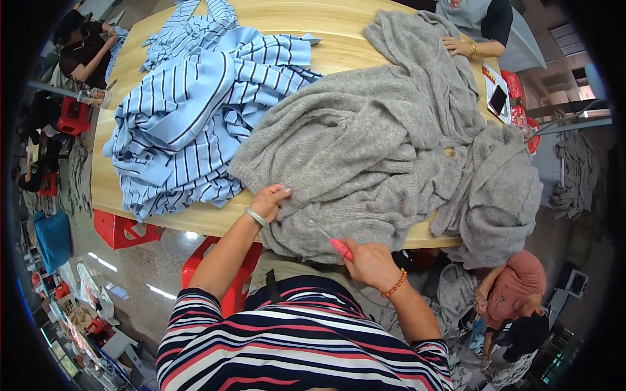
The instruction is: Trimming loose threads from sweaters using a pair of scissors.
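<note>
A grey knitted garment (345, 137) lies in loose folds over the near and middle part of the table. My left hand (268, 201), with a pale bangle at the wrist, pinches its near left edge between thumb and fingers. My right hand (373, 262) is closed round a tool with a pink handle (340, 249) and a thin metal shaft. The shaft points up and left over the knit, toward my left hand; its exact kind is too small to tell, and I cannot tell whether the tip touches the fabric.
Blue striped garments (189, 111) are heaped on the left of the wooden table (326, 29). More grey knitwear (499, 189) hangs over the right edge. A phone (498, 99) lies far right, near a co-worker's hand (458, 46). Red stools (124, 228) stand below; another person (515, 287) sits at lower right.
</note>
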Demonstrator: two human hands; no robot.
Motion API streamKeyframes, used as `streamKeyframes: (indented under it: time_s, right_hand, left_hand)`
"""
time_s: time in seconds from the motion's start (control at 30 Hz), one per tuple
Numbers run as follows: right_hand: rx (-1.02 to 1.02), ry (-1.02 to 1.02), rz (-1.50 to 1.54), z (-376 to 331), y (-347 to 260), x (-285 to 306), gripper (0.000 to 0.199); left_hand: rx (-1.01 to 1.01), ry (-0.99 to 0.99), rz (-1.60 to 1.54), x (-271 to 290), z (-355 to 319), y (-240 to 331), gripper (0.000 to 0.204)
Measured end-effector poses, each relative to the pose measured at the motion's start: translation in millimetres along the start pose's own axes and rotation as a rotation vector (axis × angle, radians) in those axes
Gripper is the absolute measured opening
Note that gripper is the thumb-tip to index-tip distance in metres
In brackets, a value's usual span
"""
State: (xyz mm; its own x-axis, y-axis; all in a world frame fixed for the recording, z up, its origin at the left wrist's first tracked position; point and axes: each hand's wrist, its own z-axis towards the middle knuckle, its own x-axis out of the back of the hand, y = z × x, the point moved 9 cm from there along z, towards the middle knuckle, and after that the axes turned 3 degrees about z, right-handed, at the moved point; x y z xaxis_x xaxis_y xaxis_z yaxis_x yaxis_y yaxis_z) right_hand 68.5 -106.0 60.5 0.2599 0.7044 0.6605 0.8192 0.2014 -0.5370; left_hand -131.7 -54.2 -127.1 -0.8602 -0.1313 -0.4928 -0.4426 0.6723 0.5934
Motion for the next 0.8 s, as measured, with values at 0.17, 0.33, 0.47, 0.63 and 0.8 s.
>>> streamKeyframes:
  time_s: [0.17,0.33,0.47,0.63,0.8]
  right_hand:
    - [0.048,-0.154,0.023,-5,-15,-5,0.037]
    - [-0.085,0.173,0.058,-9,23,30,0.037]
    - [-0.138,0.32,0.078,-17,39,58,0.04]
    - [-0.3,0.378,0.054,-18,56,89,0.039]
    - [-0.265,0.233,-0.014,-15,59,82,0.037]
  left_hand:
    - [0.014,0.024,-0.093,2,6,-7,0.006]
    - [-0.207,0.135,0.666,-1,11,11,0.039]
    - [-0.798,0.164,1.146,-118,13,96,0.056]
    - [-0.849,0.142,0.943,-161,95,105,0.034]
    - [-0.553,0.074,0.711,-137,142,72,0.021]
